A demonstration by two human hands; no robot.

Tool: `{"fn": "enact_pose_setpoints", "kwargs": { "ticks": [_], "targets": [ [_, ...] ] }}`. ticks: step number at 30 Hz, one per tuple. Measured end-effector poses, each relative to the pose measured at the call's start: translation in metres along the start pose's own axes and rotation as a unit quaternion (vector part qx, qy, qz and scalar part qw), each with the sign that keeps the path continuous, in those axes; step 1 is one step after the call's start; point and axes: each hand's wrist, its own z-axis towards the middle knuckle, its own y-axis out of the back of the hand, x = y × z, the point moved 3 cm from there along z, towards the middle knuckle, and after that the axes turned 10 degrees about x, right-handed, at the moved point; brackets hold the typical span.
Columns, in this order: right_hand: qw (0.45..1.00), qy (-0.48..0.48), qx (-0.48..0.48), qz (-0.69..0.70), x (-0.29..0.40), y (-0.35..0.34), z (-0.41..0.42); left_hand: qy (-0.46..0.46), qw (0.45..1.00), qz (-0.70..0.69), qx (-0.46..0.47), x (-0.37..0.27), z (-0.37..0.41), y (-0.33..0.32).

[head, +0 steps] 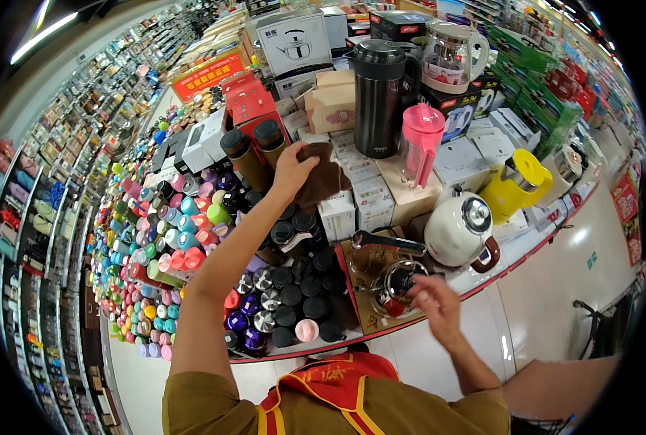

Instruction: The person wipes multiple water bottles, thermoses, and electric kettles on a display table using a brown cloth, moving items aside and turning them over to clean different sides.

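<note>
My left hand (pixel 295 169) grips a dark brown cloth (pixel 323 176), which hangs over the goods beside two dark-lidded bottles (pixel 252 155). Behind the cloth stands a tall black vacuum jug (pixel 378 100), with a pink-lidded pitcher (pixel 422 141) to its right. My right hand (pixel 434 302) is over the right side of a glass teapot (pixel 399 288) with a shiny lid; whether its fingers touch the pot cannot be told. The teapot stands on a brown patterned box (pixel 374 323), near another glass vessel with a dark handle (pixel 388 243). A white electric kettle (pixel 459 228) stands just beyond.
Black-lidded bottles (pixel 291 295) crowd the table's near edge, with many coloured cups and bottles (pixel 187 223) at left. A yellow kettle (pixel 513 185) and a glass kettle on boxes (pixel 448 57) stand at right. White cartons (pixel 374 201) fill the middle. Packed shelves (pixel 45 228) line the left.
</note>
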Motion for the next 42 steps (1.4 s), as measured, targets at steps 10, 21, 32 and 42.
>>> {"fn": "enact_pose_setpoints", "kwargs": {
  "ticks": [10, 21, 32, 42],
  "targets": [
    [0.848, 0.274, -0.129, -0.436, 0.087, 0.12, 0.22, -0.135, 0.945, 0.282, -0.094, 0.067, 0.099, -0.071],
    [0.719, 0.253, -0.151, -0.629, 0.082, 0.12, 0.407, -0.017, 0.879, 0.469, 0.079, 0.138, 0.105, -0.096],
    [0.732, 0.194, -0.046, -0.651, 0.069, 0.113, 0.427, -0.058, 0.904, 0.372, 0.203, 0.137, 0.112, -0.112],
    [0.742, 0.212, -0.068, -0.633, 0.07, 0.115, 0.426, -0.173, 0.853, 0.345, 0.352, 0.101, 0.095, -0.148]
  ]
}}
